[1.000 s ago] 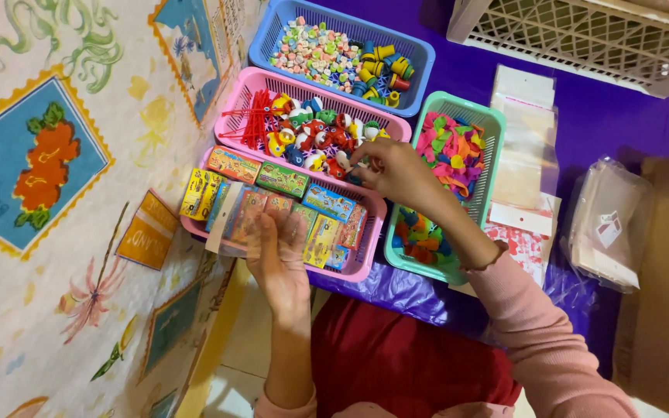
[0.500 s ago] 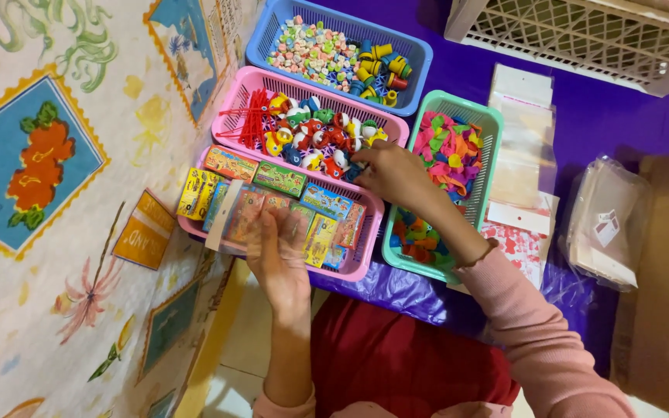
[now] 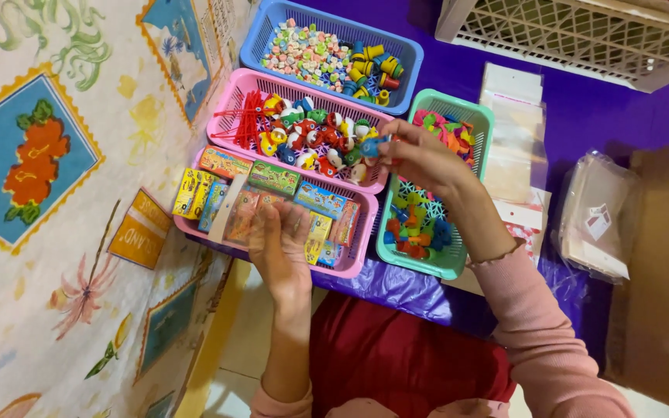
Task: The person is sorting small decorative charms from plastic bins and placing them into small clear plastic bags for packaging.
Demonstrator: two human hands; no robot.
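My left hand [image 3: 279, 246] holds a clear plastic bag [image 3: 235, 214] flat over the near pink basket [image 3: 358, 258] of small colourful boxes [image 3: 274, 178]. My right hand [image 3: 425, 159] is raised over the gap between the middle pink basket [image 3: 230, 114] and the green basket [image 3: 464, 116], fingers pinched on a small blue toy [image 3: 371, 146]. The middle pink basket holds small round toys [image 3: 315, 135] and red sticks [image 3: 252, 118]. Colourful balloons [image 3: 418, 228] lie in the green basket.
A blue basket [image 3: 406, 51] of small beads and yellow pieces stands at the back. Clear bags [image 3: 512, 131] lie on the purple cloth [image 3: 605, 116] to the right, with a bag stack [image 3: 599, 220] further right. A white crate [image 3: 582, 39] is at the top.
My right hand lifted out of the middle pink basket with a small blue toy and moved right, toward the green basket. My left hand stayed on the bag.
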